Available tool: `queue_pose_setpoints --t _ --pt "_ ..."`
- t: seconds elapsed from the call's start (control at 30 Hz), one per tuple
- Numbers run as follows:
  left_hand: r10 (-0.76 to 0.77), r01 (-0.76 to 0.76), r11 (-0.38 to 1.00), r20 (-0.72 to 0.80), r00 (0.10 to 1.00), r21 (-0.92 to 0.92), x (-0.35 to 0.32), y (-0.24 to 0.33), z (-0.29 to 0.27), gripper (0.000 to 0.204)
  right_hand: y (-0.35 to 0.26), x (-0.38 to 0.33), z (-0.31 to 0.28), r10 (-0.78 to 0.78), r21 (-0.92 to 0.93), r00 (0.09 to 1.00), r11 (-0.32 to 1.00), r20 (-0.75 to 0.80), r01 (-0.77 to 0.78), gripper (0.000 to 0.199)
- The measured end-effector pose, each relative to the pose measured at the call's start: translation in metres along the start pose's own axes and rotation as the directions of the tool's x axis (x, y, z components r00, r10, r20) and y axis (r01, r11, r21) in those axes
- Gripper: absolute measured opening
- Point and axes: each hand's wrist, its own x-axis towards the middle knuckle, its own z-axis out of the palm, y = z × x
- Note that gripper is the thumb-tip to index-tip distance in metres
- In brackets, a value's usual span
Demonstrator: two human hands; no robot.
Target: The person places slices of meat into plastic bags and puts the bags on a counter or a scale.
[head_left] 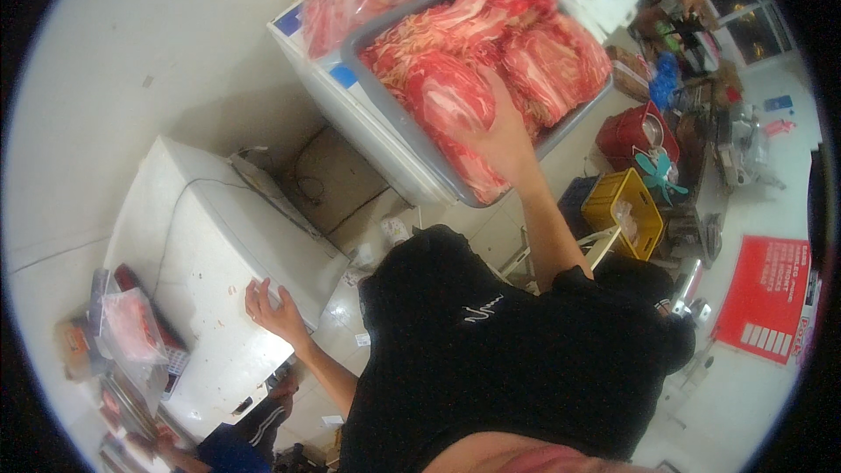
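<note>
The right hand (501,136) reaches into the grey tub (396,114) and lies spread on the sliced red meat (517,52) piled in it — fingers apart, clamped on nothing. The left hand (273,308) rests flat and open on a white chest (210,254) well down-left of the tub. A yellow crate (624,210) stands down-right of the tub.

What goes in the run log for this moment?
right hand: on sliced meat in grey tray | left hand: flat on white chest top
</note>
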Motion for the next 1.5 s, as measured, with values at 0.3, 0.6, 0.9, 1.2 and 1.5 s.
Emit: queue_pose_setpoints --t 0.3,0.6,0.9,1.2,1.5 --pt "0.001 -0.001 1.000 -0.015 1.000 0.007 -0.001 0.002 -0.003 0.037 0.038 0.003 -0.005 0.159 0.210 0.985 0.963 0.060 -0.169 0.072" --pt "0.008 -0.008 1.000 -0.016 1.000 0.001 -0.001 -0.001 -0.001 0.038 -0.001 0.007 -0.013 0.286 -0.045 0.946 0.958 0.151 -0.282 0.045" --pt "0.020 -0.021 0.999 -0.034 0.999 -0.030 -0.002 -0.002 -0.001 0.037 0.036 0.018 -0.016 0.372 -0.023 0.916 0.928 0.153 -0.373 0.053" --pt "0.008 -0.010 0.998 -0.039 0.999 -0.058 0.003 0.002 0.010 0.035 0.053 0.029 -0.032 0.446 0.049 0.872 0.885 0.201 -0.464 0.065" --pt "-0.053 0.053 0.999 0.030 0.998 0.013 -0.013 -0.029 0.011 0.044 0.019 0.028 -0.017 0.241 -0.135 0.896 0.969 0.374 -0.205 0.062"
